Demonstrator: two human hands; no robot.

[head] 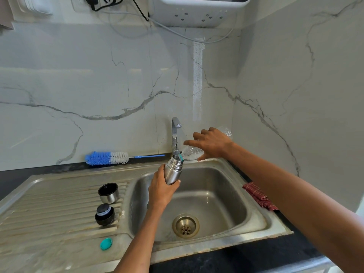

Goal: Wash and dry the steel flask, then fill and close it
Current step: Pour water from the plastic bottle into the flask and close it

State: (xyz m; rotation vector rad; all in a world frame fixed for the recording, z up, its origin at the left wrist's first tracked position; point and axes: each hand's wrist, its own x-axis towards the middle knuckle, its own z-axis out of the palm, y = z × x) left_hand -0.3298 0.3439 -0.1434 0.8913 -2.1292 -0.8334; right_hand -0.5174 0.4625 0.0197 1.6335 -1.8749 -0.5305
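Two hands work above the sink [256, 203]. The left hand [160, 191] has its grip clamped on the steel flask [173, 170] — tilted, mouth up, over the basin. The right hand [211, 143] has its grip clamped on a clear plastic bottle [192, 152] — neck touching the flask's mouth. Two lids [108, 193] [104, 214] stand on the drainboard.

A blue-and-white bottle brush [107, 158] lies along the far edge of the dark tabletop [11, 179], against the marble-patterned wall [78, 85]. A small teal cap [106, 243] rests on the near left part of the steel drainboard [49, 203]. A red checked cloth [259, 196] lies to the right of the basin. High on the wall hangs a white appliance [197, 10], with black and grey cables [137, 14] running to its left.
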